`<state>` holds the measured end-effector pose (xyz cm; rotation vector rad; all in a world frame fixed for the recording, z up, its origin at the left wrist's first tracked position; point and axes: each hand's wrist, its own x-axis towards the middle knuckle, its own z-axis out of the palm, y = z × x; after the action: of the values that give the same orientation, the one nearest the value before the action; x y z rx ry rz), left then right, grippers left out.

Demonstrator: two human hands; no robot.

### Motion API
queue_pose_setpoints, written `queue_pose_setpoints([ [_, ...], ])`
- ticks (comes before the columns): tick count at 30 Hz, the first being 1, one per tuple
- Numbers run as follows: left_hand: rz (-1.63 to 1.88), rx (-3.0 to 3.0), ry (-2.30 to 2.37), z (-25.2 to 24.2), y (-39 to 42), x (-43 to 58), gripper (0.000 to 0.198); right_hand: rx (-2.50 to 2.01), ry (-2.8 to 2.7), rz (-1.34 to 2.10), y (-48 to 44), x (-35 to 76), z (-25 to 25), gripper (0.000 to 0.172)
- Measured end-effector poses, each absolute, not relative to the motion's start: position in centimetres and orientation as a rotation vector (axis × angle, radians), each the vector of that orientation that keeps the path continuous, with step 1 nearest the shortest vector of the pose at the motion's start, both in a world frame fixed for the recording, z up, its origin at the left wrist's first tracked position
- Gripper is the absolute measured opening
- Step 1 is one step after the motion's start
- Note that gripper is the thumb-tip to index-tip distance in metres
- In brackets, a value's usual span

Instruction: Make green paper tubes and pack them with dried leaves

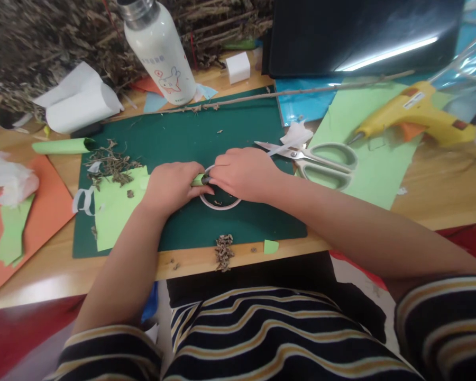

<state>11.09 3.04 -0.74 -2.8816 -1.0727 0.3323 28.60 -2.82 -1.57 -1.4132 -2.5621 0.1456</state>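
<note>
My left hand [173, 185] is closed around a small rolled green paper tube [199, 180], whose open end faces right. My right hand [244, 173] meets that end with its fingers pinched together; what they hold is hidden. Beneath both hands a white ring [222, 208] lies on the green cutting mat [174, 137], with a few brown bits inside it. Left of my left hand, a light green paper sheet [113, 217] bears dried twigs [113, 164]. Scissors [313, 159] with pale handles rest right of my right hand, blades partly apart.
A white bottle [164, 58] stands behind the mat, near a long thin stick [249, 96]. To the right, a yellow glue gun [416, 114] lies over green paper [376, 174]. Crumbled dried leaves [224, 253] sit at the front edge; orange paper [43, 211] is at left.
</note>
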Motion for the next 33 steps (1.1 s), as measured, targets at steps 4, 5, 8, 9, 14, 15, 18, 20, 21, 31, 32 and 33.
queue_pose_setpoints([
  [4,0.352,-2.861,-1.093,-0.8,2.9,11.2,0.060,-1.434,-2.577,0.157,-2.9,28.4,-1.5,0.040],
  [5,0.357,-2.858,-1.100,-0.8,2.9,11.3,0.061,-1.434,-2.575,0.158,-2.9,28.3,-1.5,0.040],
  [8,0.363,-2.865,-1.133,-0.8,2.8,11.4,0.062,-1.436,-2.547,0.153,-2.9,28.1,-1.6,0.038],
  [9,0.361,-2.871,-1.140,-0.8,2.8,11.4,0.062,-1.441,-2.537,0.153,-2.9,28.1,-1.6,0.037],
  [14,0.356,-2.878,-1.137,-0.4,3.0,11.2,0.062,-1.433,-2.529,0.158,-3.1,28.6,-1.6,0.036],
  [15,0.350,-2.878,-1.135,-0.4,3.1,11.1,0.062,-1.431,-2.525,0.152,-3.1,28.8,-1.5,0.037],
  [18,0.321,-2.889,-1.116,-0.3,3.2,11.0,0.063,-1.442,-2.485,0.133,-3.1,29.3,-1.6,0.041],
  [20,0.303,-2.891,-1.101,-0.3,3.2,11.0,0.063,-1.457,-2.452,0.130,-3.1,29.4,-1.6,0.040],
  [21,0.298,-2.892,-1.098,-0.3,3.2,11.0,0.063,-1.465,-2.440,0.129,-3.0,29.3,-1.6,0.039],
  [31,0.328,-2.842,-1.044,-0.4,2.9,11.6,0.056,-1.435,-2.388,0.193,-2.7,27.6,-1.9,0.027],
  [32,0.322,-2.828,-1.027,-0.5,2.9,11.6,0.055,-1.437,-2.378,0.204,-2.6,27.5,-1.9,0.024],
  [33,0.317,-2.819,-1.014,-0.5,2.9,11.6,0.055,-1.434,-2.376,0.215,-2.6,27.4,-1.8,0.022],
])
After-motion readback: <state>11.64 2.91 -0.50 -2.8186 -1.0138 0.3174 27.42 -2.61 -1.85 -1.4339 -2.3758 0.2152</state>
